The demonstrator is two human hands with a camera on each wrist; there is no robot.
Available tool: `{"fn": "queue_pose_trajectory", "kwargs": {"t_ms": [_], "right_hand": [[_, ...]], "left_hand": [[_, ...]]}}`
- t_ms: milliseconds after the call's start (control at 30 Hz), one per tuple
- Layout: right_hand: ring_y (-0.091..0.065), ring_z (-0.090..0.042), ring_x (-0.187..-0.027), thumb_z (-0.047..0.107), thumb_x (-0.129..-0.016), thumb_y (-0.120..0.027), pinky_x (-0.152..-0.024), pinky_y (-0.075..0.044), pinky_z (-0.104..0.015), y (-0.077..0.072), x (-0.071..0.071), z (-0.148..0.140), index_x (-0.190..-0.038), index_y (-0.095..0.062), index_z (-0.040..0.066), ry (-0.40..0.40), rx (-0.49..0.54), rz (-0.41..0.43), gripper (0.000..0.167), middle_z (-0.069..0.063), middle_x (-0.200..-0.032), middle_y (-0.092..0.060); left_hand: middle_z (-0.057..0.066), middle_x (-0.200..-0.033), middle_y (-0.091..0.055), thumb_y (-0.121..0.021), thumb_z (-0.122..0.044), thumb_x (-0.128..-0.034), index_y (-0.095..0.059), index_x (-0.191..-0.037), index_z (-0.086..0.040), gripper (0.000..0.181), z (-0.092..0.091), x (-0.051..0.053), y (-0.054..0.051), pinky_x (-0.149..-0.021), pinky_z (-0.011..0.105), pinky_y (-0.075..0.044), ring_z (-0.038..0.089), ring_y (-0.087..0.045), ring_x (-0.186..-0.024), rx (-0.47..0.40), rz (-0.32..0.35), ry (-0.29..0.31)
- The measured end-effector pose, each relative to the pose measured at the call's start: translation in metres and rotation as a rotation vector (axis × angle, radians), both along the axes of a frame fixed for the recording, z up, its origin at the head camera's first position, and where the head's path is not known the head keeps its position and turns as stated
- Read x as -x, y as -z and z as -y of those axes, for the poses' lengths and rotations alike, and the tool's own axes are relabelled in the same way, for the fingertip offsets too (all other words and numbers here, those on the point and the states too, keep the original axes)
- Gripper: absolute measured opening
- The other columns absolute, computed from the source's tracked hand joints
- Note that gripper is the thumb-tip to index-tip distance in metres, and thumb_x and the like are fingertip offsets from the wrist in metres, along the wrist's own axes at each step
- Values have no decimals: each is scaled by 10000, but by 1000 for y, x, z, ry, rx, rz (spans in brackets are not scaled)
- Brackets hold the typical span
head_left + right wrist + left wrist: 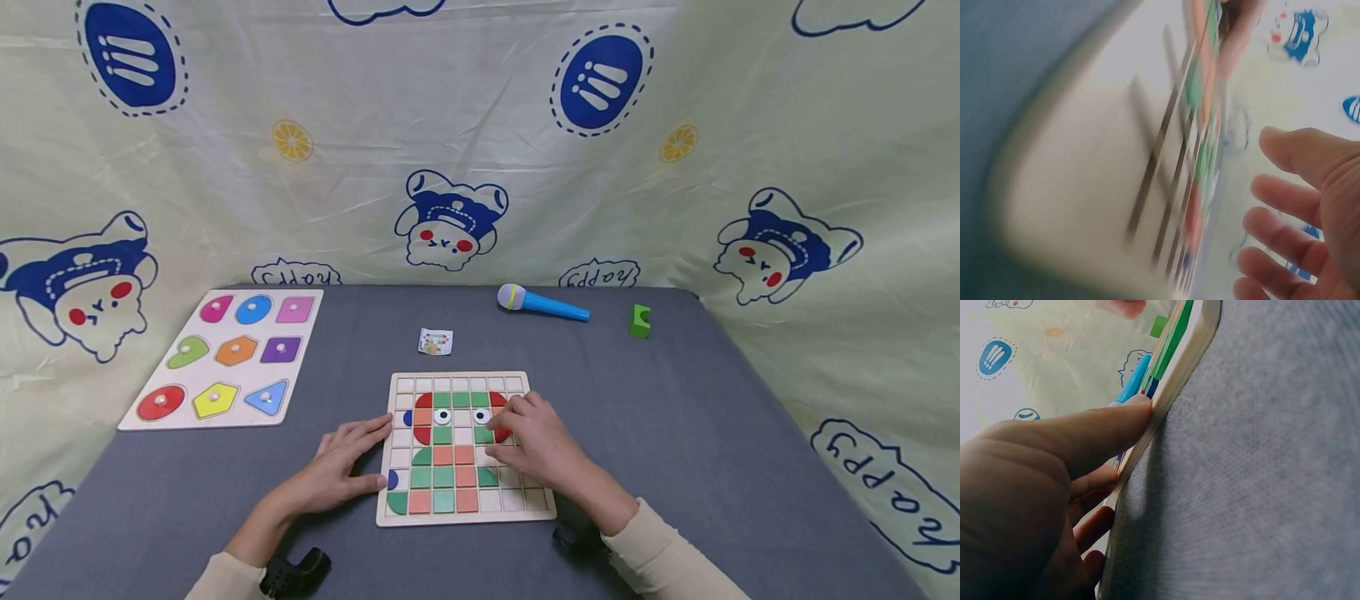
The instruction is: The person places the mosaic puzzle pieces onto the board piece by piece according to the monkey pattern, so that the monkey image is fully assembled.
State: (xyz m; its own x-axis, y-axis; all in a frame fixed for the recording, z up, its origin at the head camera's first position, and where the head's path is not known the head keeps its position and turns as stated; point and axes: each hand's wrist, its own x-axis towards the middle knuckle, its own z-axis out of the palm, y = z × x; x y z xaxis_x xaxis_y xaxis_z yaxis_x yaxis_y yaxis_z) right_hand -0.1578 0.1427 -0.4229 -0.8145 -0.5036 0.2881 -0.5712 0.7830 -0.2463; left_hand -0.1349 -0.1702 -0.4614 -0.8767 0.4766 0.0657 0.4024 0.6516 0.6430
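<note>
A pale wooden grid board (pixel 465 522) lies flat on the table, partly covered with green, salmon, red and blue tiles. Two eye tiles, a left one (pixel 442 416) and a right one (pixel 482 415), sit in its upper half. My left hand (pixel 330 473) rests against the board's left edge, thumb and fingertips touching the rim, as the left wrist view also shows. Over the board's right side hovers my right hand (pixel 543 446), hiding some squares and part of the red tiles there. In the right wrist view its thumb and fingers (pixel 1282 194) are spread, with nothing visible between them.
A shape puzzle board (pixel 217 375) with knobbed pieces lies at the left. Behind the grid board are a small printed card (pixel 436 342), a blue toy microphone (pixel 551 306) and a green block (pixel 640 321). A printed cloth (pixel 480 125) hangs behind the grey table (pixel 697 450).
</note>
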Motion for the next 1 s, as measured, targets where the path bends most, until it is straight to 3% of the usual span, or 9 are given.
{"fn": "queue_pose_trajectory", "kwargs": {"t_ms": [200, 400, 1000], "right_hand": [[-462, -153, -875, 309, -763, -769, -779, -387, -354, 5, 10, -36, -966, -721, 160, 140, -29, 75, 257, 10, -926, -604], [-475, -177, -893, 306, -771, -766, -781, -387, -376, 10, 23, -56, -1026, -709, 130, 218, -66, 135, 314, -18, -978, -614], [-456, -187, -870, 306, -794, -744, -776, -383, -377, 16, 40, -60, -1021, -710, 126, 275, -134, 186, 291, -23, -934, -595]], "left_hand": [[46, -1529, -342, -688, -320, -841, -381, -1452, -105, 717, 0, 1, 1, -944, 463, -217, 256, -324, -1304, -5, -13, 7], [39, -1530, -340, -685, -330, -843, -378, -1455, -114, 718, 2, 1, 1, -945, 463, -226, 255, -321, -1309, 5, -9, 3], [52, -1532, -337, -671, -353, -854, -380, -1451, -97, 712, 0, 1, 2, -953, 495, -221, 276, -326, -1308, -1, -15, 9]]}}
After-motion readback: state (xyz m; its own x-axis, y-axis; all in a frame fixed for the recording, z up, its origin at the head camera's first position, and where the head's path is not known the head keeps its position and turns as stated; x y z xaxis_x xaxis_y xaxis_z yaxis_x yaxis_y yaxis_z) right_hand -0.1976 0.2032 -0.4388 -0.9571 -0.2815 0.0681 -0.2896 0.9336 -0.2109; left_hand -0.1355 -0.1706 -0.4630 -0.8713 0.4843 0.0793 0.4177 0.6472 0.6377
